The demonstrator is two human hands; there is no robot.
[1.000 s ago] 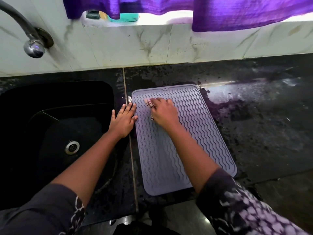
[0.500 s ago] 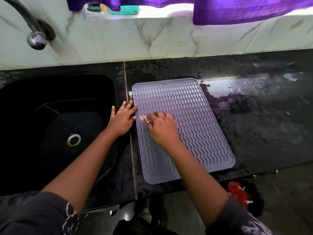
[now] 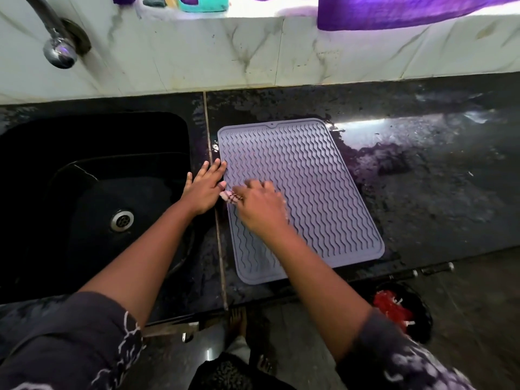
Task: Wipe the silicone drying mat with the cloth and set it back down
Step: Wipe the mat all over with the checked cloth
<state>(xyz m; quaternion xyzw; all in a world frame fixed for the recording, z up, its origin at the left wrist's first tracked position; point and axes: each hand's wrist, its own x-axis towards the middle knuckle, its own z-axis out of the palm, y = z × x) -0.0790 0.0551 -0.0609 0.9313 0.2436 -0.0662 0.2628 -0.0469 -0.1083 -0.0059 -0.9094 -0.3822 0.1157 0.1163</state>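
Note:
A grey silicone drying mat (image 3: 309, 175) with wavy ridges lies flat on the black counter, right of the sink. My right hand (image 3: 260, 205) presses a small pink striped cloth (image 3: 230, 196) onto the mat's left part; most of the cloth is hidden under the palm. Spread flat, my left hand (image 3: 204, 187) rests on the counter at the mat's left edge, its fingertips touching that edge.
A black sink (image 3: 92, 198) with a metal drain (image 3: 121, 220) lies to the left, a chrome tap (image 3: 59, 50) above it. The wet black counter (image 3: 436, 175) extends right. A marble wall (image 3: 253, 57) stands behind. A dark bin with red contents (image 3: 394, 308) sits on the floor.
My right hand with the cloth has slid down the mat toward me and slightly left. The left hand has stayed at the mat's left edge.

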